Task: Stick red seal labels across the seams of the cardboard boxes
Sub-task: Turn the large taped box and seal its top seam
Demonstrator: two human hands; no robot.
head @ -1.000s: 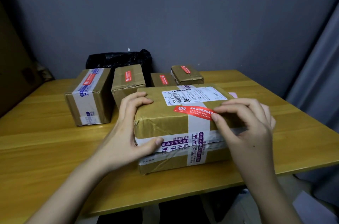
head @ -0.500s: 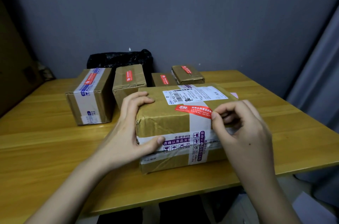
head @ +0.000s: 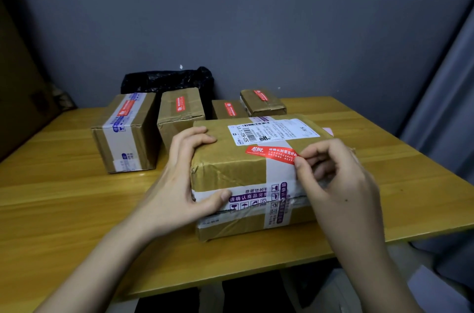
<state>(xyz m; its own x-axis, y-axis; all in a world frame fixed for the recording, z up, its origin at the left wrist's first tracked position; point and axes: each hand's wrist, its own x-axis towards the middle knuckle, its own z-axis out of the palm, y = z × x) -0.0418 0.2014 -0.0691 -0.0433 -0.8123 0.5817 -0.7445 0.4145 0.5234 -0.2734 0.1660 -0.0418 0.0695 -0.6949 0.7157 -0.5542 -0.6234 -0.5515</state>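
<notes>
A: Where's the red seal label point(head: 272, 154)?
B: On top of the front cardboard box point(head: 230, 166), across the pale tape strip, just below the white shipping label point(head: 273, 131). Left end lies flat; right end is at the right hand's fingertips.
A: Hands?
B: Right hand point(head: 338, 184) has thumb & fingers curled, pinching the label's right end. Left hand point(head: 177, 184) grips the box's left corner: fingers curled over the top edge, thumb pressed on the front side w/ the printed tape.
A: Box position?
B: Near the front edge of the wooden bench point(head: 64, 205), a bit right of centre.
A: Rest?
B: Four smaller boxes behind it, each w/ a red label on top: taped box point(head: 125, 133) at left, then a taller box point(head: 180, 114), a low box point(head: 229, 110), a small angled box point(head: 263, 102). Black plastic bag point(head: 166, 79) against the grey wall point(head: 256, 17).
</notes>
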